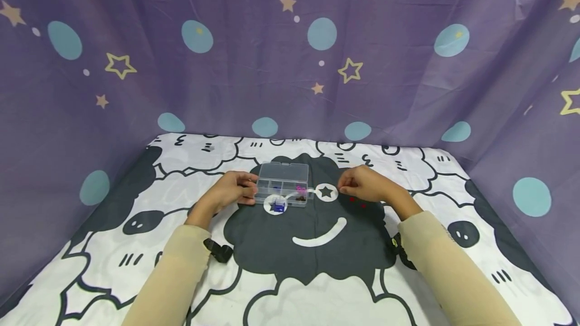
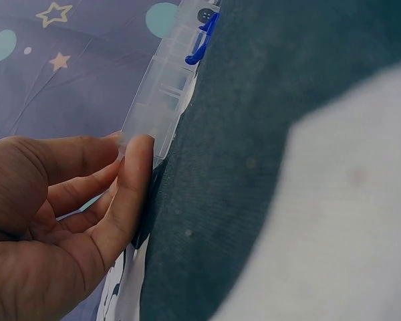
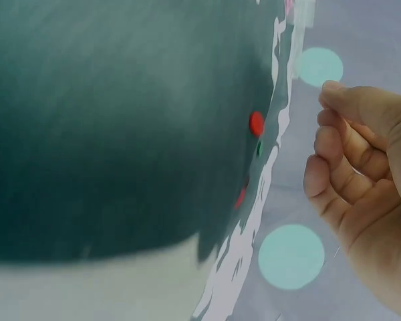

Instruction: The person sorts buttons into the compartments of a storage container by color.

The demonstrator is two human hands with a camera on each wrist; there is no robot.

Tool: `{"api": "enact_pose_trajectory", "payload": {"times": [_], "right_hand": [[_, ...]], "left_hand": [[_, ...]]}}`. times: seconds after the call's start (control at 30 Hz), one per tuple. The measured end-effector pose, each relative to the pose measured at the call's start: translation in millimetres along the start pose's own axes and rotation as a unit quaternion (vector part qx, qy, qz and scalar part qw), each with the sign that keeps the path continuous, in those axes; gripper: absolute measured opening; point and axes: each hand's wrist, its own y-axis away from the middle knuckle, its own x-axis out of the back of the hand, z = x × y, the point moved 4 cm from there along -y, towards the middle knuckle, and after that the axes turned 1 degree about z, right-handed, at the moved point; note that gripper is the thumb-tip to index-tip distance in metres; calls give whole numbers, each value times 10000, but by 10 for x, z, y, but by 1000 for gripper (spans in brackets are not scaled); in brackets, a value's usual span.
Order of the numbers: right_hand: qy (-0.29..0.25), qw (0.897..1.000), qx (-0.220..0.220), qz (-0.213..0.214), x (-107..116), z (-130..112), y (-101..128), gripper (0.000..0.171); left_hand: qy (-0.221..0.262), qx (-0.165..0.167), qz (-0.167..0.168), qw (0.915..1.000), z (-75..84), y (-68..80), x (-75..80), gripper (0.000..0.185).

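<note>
A clear plastic compartment box (image 1: 282, 200) lies on the cloth with its lid (image 1: 283, 171) raised at the back. My left hand (image 1: 231, 188) grips its left end between thumb and fingers (image 2: 137, 164). Inside are pink pieces (image 1: 301, 189) and dark brown ones (image 1: 301, 198), plus a dark four-hole button (image 2: 205, 15). Blue pieces (image 1: 278, 208) lie at its front edge. My right hand (image 1: 360, 183) is above the cloth, fingers curled and thumb tip close to the forefinger; I cannot tell whether something small is between them. Red buttons (image 3: 256, 124) and a green one (image 3: 259, 148) lie near it.
The cloth (image 1: 281, 255) has a black-and-white sheep print. A purple curtain (image 1: 267, 79) with stars and dots hangs behind and along both sides. Black straps are on both wrists, one by the left sleeve (image 1: 174, 270).
</note>
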Motion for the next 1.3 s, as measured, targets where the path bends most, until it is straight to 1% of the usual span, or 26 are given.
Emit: {"api": "enact_pose_trajectory", "payload": {"times": [0.13, 0.33, 0.5, 0.73, 0.83, 1.0, 1.17, 1.3], "right_hand": [[29, 9999, -148, 26, 25, 103, 69, 6], [66, 9997, -226, 18, 43, 254, 162, 4], [198, 9993, -320, -34, 54, 369, 234, 7], [29, 9962, -847, -187, 68, 493, 301, 5], [-1, 9951, -949, -276, 56, 532, 307, 5], [164, 9950, -889, -428, 38, 535, 289, 7], [307, 9949, -853, -436, 39, 521, 283, 8], [355, 9954, -782, -422, 34, 516, 278, 9]], "left_hand": [[3, 3, 9, 10000, 1, 4, -4, 47], [-7, -17, 4, 10000, -2, 2, 0, 47], [-9, -10, 1, 10000, -11, -7, 4, 47], [-16, 9, 40, 10000, -9, 9, -1, 46], [0, 21, 33, 10000, -18, -2, 1, 46], [5, -5, 21, 10000, -32, -28, 4, 47], [-20, -54, 23, 10000, -39, -43, 4, 46], [0, -13, 55, 10000, -45, -47, 2, 46]]}}
